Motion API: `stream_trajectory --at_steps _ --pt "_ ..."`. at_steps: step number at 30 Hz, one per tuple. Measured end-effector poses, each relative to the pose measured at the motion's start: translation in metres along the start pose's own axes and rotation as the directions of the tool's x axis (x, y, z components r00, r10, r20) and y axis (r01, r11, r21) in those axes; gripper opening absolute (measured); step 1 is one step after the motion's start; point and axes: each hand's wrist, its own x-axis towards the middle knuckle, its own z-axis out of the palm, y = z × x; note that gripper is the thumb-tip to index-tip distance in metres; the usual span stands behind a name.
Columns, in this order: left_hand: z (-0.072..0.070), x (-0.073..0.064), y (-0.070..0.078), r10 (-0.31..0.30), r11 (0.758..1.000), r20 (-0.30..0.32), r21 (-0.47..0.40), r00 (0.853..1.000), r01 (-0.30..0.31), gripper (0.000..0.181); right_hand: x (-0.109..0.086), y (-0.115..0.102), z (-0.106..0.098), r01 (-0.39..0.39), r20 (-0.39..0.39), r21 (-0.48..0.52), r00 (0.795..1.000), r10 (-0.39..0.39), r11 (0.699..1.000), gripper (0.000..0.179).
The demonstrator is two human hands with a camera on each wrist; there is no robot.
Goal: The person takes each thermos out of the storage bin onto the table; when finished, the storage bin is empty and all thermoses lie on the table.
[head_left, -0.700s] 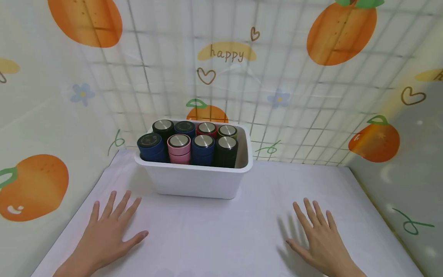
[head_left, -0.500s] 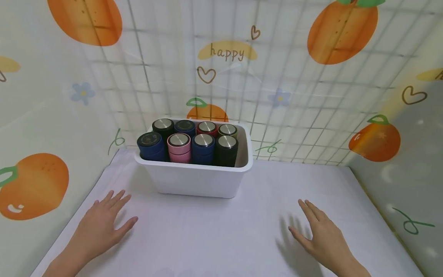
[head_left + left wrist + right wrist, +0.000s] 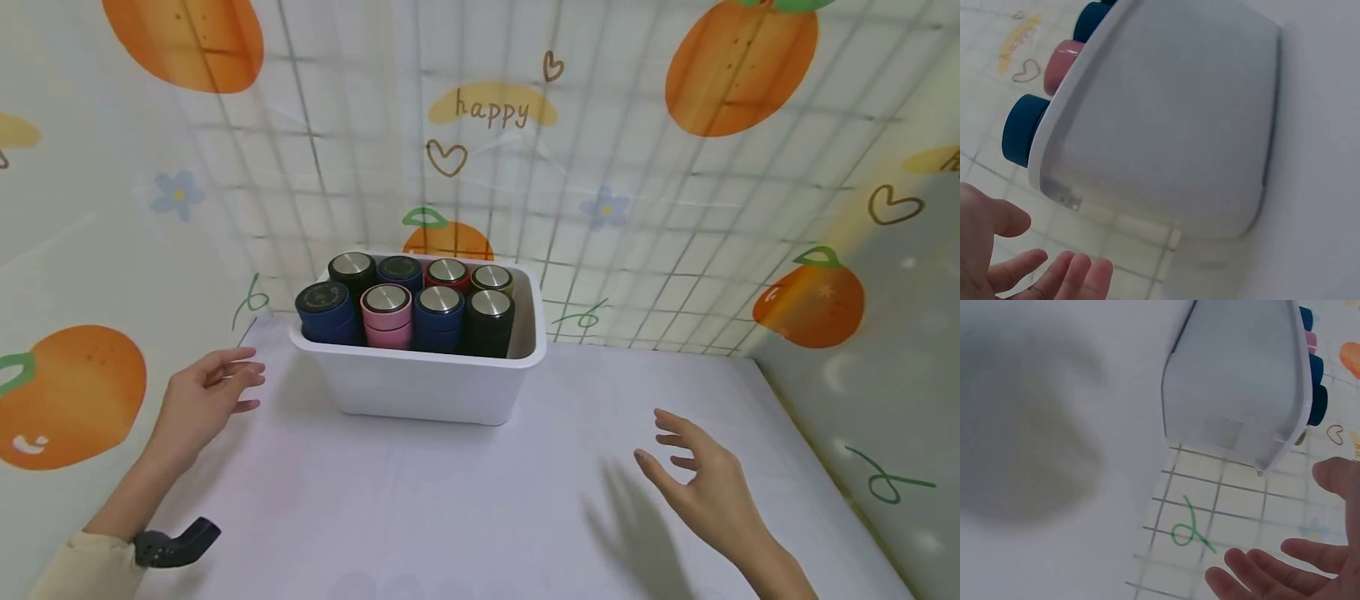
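Observation:
A white plastic bin (image 3: 420, 387) stands at the back of the table, packed with two rows of upright thermos bottles. In the front row are a blue bottle (image 3: 327, 315), a pink bottle (image 3: 387, 318), another blue one and a black bottle (image 3: 491, 325). Behind them show black, blue, red and olive lids; their bodies are mostly hidden. My left hand (image 3: 201, 404) hovers left of the bin, fingers loosely bent, touching nothing. To the bin's right and nearer me, my right hand (image 3: 708, 483) hangs over the cloth, thumb and fingers apart, holding nothing.
White cloth (image 3: 420, 500) covers the table. Behind it rises a printed curtain (image 3: 637, 275) over a wire grid, with curtain sides at left and right. A black strap mount (image 3: 176, 546) sits at my left wrist.
My left hand has lifted and moved forward toward the bin's left side, its fingers bending from spread. The right hand has risen and turned, its fingers curving inward. The bottles stay put.

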Motion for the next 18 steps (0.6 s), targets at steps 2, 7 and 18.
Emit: stream_trajectory --at_steps 2,7,18 --pt "0.002 0.010 0.001 -0.021 0.998 0.016 -0.057 1.000 0.022 0.050 0.003 -0.002 -0.003 -0.003 -0.005 0.008 1.000 0.003 1.000 0.054" --pt "0.003 0.040 0.007 -0.071 0.962 0.077 -0.258 0.994 0.089 0.055 0.014 -0.010 -0.011 -0.013 -0.022 0.031 1.000 0.013 0.999 0.054" --pt "0.010 0.091 0.018 -0.199 0.862 0.277 -0.407 0.940 0.302 0.068 0.026 -0.022 -0.006 0.018 -0.032 0.075 0.999 -0.015 0.997 0.053"
